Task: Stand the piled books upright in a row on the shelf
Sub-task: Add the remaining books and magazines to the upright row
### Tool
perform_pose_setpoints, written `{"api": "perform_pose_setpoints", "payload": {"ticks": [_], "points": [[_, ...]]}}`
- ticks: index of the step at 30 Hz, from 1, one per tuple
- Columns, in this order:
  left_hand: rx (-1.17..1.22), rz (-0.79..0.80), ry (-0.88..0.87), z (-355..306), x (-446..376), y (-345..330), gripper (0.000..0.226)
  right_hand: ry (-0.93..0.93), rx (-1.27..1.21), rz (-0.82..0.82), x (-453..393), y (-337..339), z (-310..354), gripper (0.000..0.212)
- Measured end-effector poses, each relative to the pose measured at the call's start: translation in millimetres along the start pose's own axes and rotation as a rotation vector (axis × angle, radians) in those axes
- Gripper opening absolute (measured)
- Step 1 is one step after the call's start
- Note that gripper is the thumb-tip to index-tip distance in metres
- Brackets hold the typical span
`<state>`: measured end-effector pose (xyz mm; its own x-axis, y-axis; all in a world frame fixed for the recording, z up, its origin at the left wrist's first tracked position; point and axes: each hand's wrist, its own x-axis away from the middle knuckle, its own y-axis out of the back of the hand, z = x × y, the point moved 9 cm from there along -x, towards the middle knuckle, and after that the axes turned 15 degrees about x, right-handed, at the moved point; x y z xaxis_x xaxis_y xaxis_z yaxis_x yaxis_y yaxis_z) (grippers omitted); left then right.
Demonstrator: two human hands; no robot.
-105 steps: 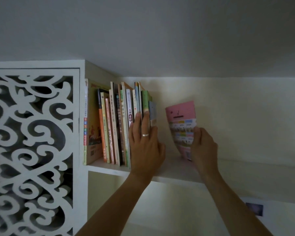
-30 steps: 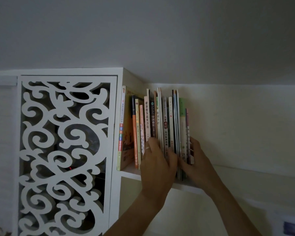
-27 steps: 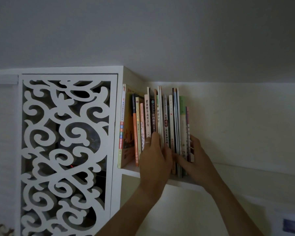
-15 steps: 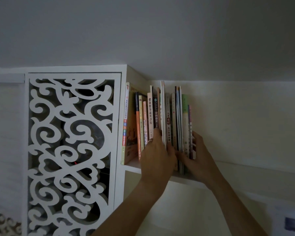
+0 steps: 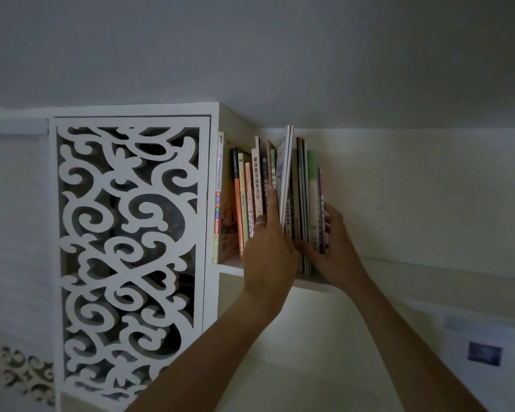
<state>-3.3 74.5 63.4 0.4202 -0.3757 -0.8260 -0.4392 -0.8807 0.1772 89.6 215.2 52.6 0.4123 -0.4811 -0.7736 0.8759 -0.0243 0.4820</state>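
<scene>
A row of upright books [image 5: 247,203] stands on the white shelf [image 5: 229,264], hard against the cabinet side. My left hand [image 5: 268,251] reaches up into the middle of the row. Its fingers lie along the spines and, with the thumb, pinch a tall thin white book [image 5: 286,168] that leans right at its top. My right hand [image 5: 335,242] clasps the right end of the row, fingers round the thin pink book [image 5: 321,191] and thumb across the lower spines. The bottoms of the middle books are hidden behind my hands.
A white cabinet door with scrolled cut-out fretwork [image 5: 128,242] fills the left. The shelf board [image 5: 428,272] runs on to the right along the cream wall. The ceiling sits close above the books. A small dark picture [image 5: 485,353] hangs at the lower right.
The pink book held apart 3.5 s ago now stands at the row's right end. In the last half second the tall white book has tipped right and stands higher than its neighbours.
</scene>
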Motion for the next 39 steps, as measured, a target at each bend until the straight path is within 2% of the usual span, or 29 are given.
{"api": "perform_pose_setpoints", "payload": {"ticks": [8, 11, 13, 16, 19, 22, 25, 28, 33, 35, 39], "points": [[0.061, -0.044, -0.026, -32.1, 28.8, 67.2, 0.081, 0.02, 0.055, -0.057, 0.8, 4.7, -0.1, 0.092], [0.081, -0.053, 0.004, -35.3, 40.8, 97.1, 0.077, -0.042, 0.067, -0.124, 2.0, 8.1, 4.7, 0.098], [0.078, -0.047, 0.03, -32.9, 44.8, 109.0, 0.08, -0.035, 0.097, -0.219, 5.2, 10.9, 14.8, 0.09], [0.002, -0.065, 0.049, -27.1, 49.8, 123.3, 0.084, 0.03, 0.216, -0.382, 12.9, 7.3, 32.3, 0.077], [-0.026, -0.088, 0.057, -21.3, 54.9, 134.3, 0.085, -0.022, 0.382, -0.441, 17.1, -8.4, 40.8, 0.084], [-0.049, -0.1, 0.073, -15.2, 52.4, 137.8, 0.082, 0.023, 0.518, -0.511, 18.9, -19.8, 60.6, 0.091], [-0.095, -0.098, 0.071, -12.0, 46.6, 134.5, 0.077, -0.043, 0.612, -0.57, 15.7, -26.3, 68.8, 0.093], [-0.167, -0.089, 0.074, -9.7, 42.7, 132.3, 0.075, -0.027, 0.708, -0.59, 12.2, -35.3, 78.9, 0.083], [-0.218, -0.168, 0.043, -8.2, 38.4, 139.0, 0.074, 0.124, 0.789, -0.647, 8.6, -46.2, 111.6, 0.069], [-0.197, -0.183, 0.039, -4.8, 35.0, 141.7, 0.077, 0.146, 0.852, -0.648, 4.8, -53.1, 121.2, 0.075], [-0.124, -0.164, 0.035, -0.5, 27.1, 144.4, 0.083, 0.038, 0.908, -0.634, -8.1, -62.5, 112.1, 0.091]]}}
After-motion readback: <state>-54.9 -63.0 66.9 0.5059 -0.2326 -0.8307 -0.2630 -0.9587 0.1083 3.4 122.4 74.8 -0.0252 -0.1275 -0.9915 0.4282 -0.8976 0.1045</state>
